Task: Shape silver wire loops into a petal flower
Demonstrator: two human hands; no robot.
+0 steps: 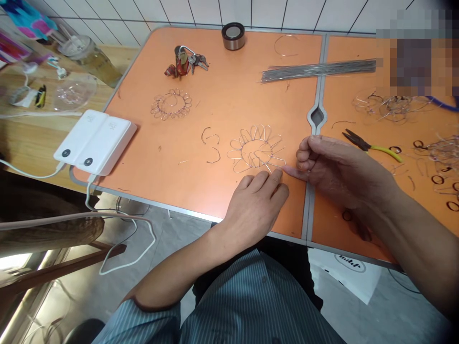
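A ring of thin wire bent into petal-like loops [256, 139] lies on the orange tabletop, with its loops spread outward. My left hand [255, 205] reaches it from below, fingers bent and fingertips pressed on its lower loops; the thumb is hidden. Just right of the ring is my right hand [337, 167], its thumb and fingers curled together and its little finger stretched toward the ring's lower right edge. What is pinched there, if anything, is too small to make out. Short bent wire pieces [211, 138] are scattered left of the ring.
A smaller looped wire ring [172, 104], keys [188, 62] and a tape roll [233, 36] lie farther back. A bundle of straight wires [319, 70] crosses the grey table seam [321, 95]. Pliers [371, 145] and tangled wire [398, 107] are rightward; white power banks [95, 143] stand left.
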